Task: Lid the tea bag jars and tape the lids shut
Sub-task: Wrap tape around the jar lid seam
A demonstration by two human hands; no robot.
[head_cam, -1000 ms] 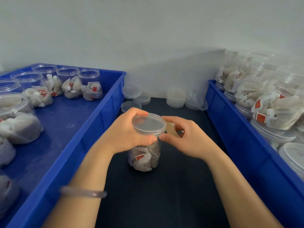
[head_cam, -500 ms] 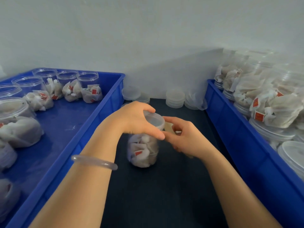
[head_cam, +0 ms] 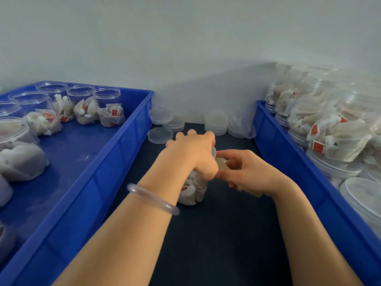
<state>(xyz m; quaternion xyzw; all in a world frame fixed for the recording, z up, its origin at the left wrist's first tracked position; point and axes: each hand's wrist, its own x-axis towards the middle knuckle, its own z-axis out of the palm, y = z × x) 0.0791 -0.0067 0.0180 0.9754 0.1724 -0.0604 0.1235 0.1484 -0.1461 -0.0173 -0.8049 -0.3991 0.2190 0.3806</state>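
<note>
Left hand [head_cam: 193, 153] was curled over the lid [head_cam: 214, 150] of the tea bag jar [head_cam: 193, 193], which was set just right of the blue crate [head_cam: 115, 162]. A tan tape strip [head_cam: 221, 164] was pinched by the right hand [head_cam: 249, 174] at the lid's edge farthest from that crate; white bags were seen inside.

Soft, even, dim light (bluish cast); wide-angle bending at edges, slight blur throughout.
</note>
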